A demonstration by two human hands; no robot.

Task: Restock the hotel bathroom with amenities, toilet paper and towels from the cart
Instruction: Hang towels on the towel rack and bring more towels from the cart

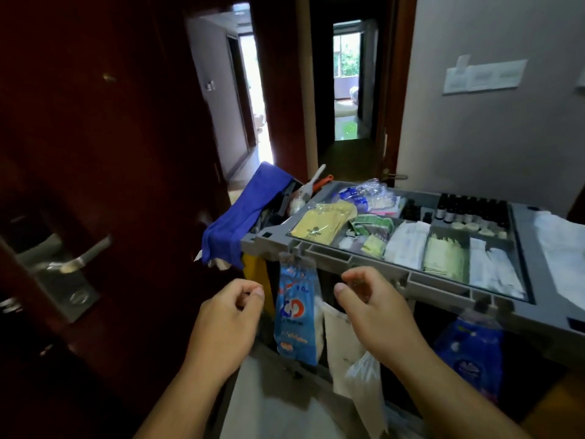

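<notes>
A grey housekeeping cart [354,259] stands before me, its top tray split into compartments. These hold yellow packets [319,221], green sachets [372,228], white wrapped packets [406,245], pale green packets [444,258] and small dark bottles [471,207]. A blue printed bag [296,315] hangs from the tray's front rim. My left hand [228,318] hovers just left of that bag, fingers curled with nothing in them. My right hand [370,305] hovers below the tray's front edge, fingers loosely curled, holding nothing visible.
A blue cloth [240,217] drapes over the cart's left end beside brushes. White towels [560,245] lie at the far right. A dark wooden door with a metal handle [79,258] stands close on the left. An open doorway [346,90] lies beyond. Another blue bag [468,353] hangs lower right.
</notes>
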